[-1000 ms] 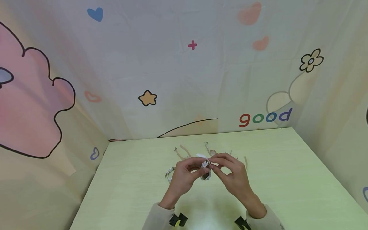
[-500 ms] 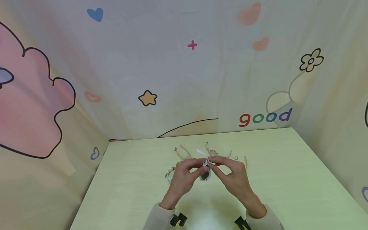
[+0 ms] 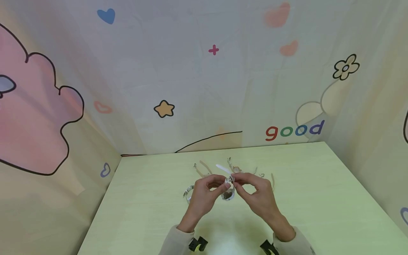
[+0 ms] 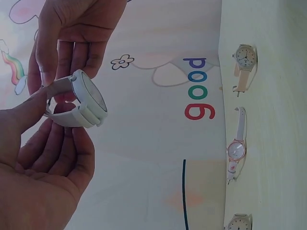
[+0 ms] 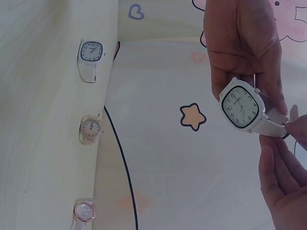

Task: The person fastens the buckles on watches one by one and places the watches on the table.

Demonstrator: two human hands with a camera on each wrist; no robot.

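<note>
A white wristwatch [image 3: 228, 194] with a rounded-square dial [image 5: 241, 108] is held up over the table, its strap curved into a loop. My left hand [image 3: 203, 196] pinches the strap between thumb and fingers from the left. From the right, thumb and index finger of my right hand [image 3: 262, 194] pinch it near the buckle. A free strap end [image 3: 223, 168] sticks out past the fingertips, up and to the left in the head view. In the left wrist view the watch case [image 4: 91, 98] faces away to the right. Fingertips partly hide the buckle.
Several other wristwatches lie on the pale table [image 3: 143, 198]: a white-strapped one [image 3: 188, 193] by my left hand, and beige and pink ones beyond the hands. Among them are a beige watch [image 4: 245, 57] and a rose-rimmed watch [image 4: 236, 150]. A printed curtain [image 3: 197, 71] hangs behind.
The white strap end has come out further, up and to the left, and the strap has turned slightly between the fingers. Both hands stay in nearly the same place.
</note>
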